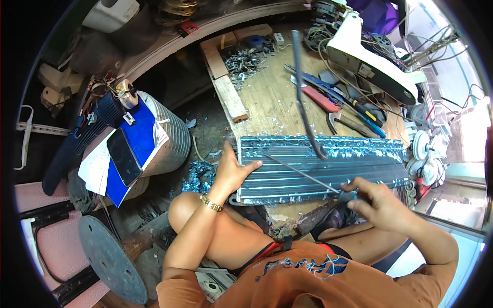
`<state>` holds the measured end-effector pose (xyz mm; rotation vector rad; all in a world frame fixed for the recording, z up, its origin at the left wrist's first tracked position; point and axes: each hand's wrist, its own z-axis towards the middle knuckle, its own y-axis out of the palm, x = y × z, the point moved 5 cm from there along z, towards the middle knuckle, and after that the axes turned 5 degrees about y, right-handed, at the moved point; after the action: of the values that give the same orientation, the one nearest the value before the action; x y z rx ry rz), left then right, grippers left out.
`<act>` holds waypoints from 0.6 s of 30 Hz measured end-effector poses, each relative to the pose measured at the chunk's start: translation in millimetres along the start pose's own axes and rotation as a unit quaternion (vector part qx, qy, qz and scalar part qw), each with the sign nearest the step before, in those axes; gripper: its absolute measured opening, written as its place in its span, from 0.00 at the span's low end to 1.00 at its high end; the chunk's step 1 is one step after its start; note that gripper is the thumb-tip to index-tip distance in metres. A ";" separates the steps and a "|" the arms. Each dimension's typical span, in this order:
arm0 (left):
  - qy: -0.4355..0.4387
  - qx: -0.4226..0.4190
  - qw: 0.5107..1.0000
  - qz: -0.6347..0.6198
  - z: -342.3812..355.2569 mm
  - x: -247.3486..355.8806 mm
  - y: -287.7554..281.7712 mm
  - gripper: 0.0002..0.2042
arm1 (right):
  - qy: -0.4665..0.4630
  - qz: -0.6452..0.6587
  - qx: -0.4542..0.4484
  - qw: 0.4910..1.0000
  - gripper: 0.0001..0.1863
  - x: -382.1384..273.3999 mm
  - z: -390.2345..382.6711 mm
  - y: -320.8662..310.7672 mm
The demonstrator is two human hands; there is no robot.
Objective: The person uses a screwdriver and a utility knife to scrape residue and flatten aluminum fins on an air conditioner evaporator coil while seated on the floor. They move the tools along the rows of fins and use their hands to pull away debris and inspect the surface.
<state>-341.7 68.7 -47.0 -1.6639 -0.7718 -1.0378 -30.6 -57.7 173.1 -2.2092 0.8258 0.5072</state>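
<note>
Nearby, the right hand (374,204) grasps a thin-shafted tool (300,172) by its handle, the shaft slanting across a ribbed dark panel (328,169). That panel lies along the near part of a wooden bench (272,95), and the left hand (233,169) grips its left end, thumb over the face. Beyond sit a red-handled tool (321,99), a hammer (354,124) and, farther, a white machine housing (354,56).
</note>
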 end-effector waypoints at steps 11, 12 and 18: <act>-0.017 0.056 0.998 -0.006 3.5 -0.2 -3.2 0.49 | -0.012 0.071 0.020 0.997 0.16 18.2 -6.2 -0.9; -0.027 0.051 0.998 -0.009 2.3 4.8 -3.0 0.48 | -0.011 0.069 0.021 0.997 0.16 16.1 -5.9 -2.1; -0.028 0.030 0.998 0.042 -5.4 23.7 -1.3 0.41 | 0.073 0.129 -0.021 0.989 0.16 16.6 -2.5 9.0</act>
<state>-334.0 64.3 -24.3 -1.6662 -0.7547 -0.9042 -24.5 -71.1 161.0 -2.2105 1.1974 0.4940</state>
